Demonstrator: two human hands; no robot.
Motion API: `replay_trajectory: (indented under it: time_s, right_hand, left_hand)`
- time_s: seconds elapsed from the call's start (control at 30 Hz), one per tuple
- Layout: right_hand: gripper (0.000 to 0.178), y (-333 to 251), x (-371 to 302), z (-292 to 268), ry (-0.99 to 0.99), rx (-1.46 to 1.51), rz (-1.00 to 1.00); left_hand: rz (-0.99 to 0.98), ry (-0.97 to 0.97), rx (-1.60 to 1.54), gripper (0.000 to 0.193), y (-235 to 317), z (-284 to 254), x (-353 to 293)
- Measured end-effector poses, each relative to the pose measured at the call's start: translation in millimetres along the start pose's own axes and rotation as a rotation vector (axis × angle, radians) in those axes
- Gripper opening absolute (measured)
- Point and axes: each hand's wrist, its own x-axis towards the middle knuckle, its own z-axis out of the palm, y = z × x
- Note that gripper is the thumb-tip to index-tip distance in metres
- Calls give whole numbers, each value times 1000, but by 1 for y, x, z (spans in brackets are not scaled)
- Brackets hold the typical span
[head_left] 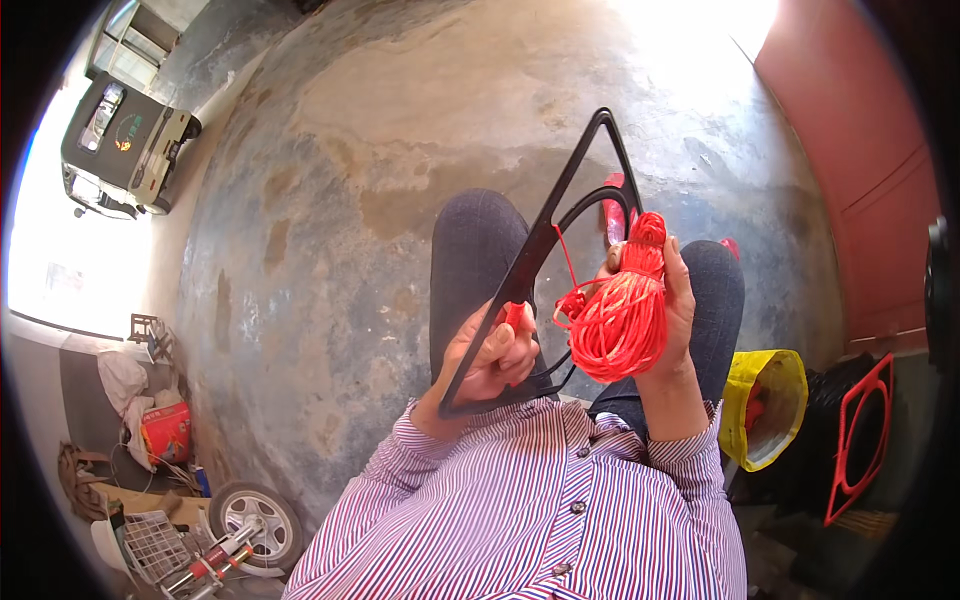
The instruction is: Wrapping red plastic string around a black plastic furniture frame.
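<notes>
My left hand [497, 352] is closed around the near left edge of a black angular frame [527, 262] with a curved inner ring. Red cord shows between its fingers and on the frame bar. My right hand [680, 305] grips a looped bundle of shiny red cord [625, 318], tied tight near its top. A thin strand runs from the bundle up to the frame's bar. The frame stands tilted over my lap, its far corner pointing away from me; its right part is partly hidden behind the bundle and my right hand.
To my right stands a yellow bag [735, 410] with red material inside, beside a red frame [860, 435] with a round opening. A wheel [255, 525] and a red box [167, 432] lie at left. A dark three-wheeled vehicle [125, 140] is parked far left. A red door [880, 200] stands right.
</notes>
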Motion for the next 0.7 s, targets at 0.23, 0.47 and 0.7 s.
replay_trajectory:
  time_s: [0.23, 0.47, 0.7]
  right_hand:
    - [53, 0, 0, -3, 37, 18, -20]
    - [52, 6, -3, -1, 51, -22, 42]
    - [51, 6, -5, 0, 87, 1, -10]
  left_hand:
    - [21, 46, -68, 36, -7, -4, -1]
    - [76, 66, -47, 38, -2, 6, 1]
    - [78, 151, 21, 37, -7, 1, -1]
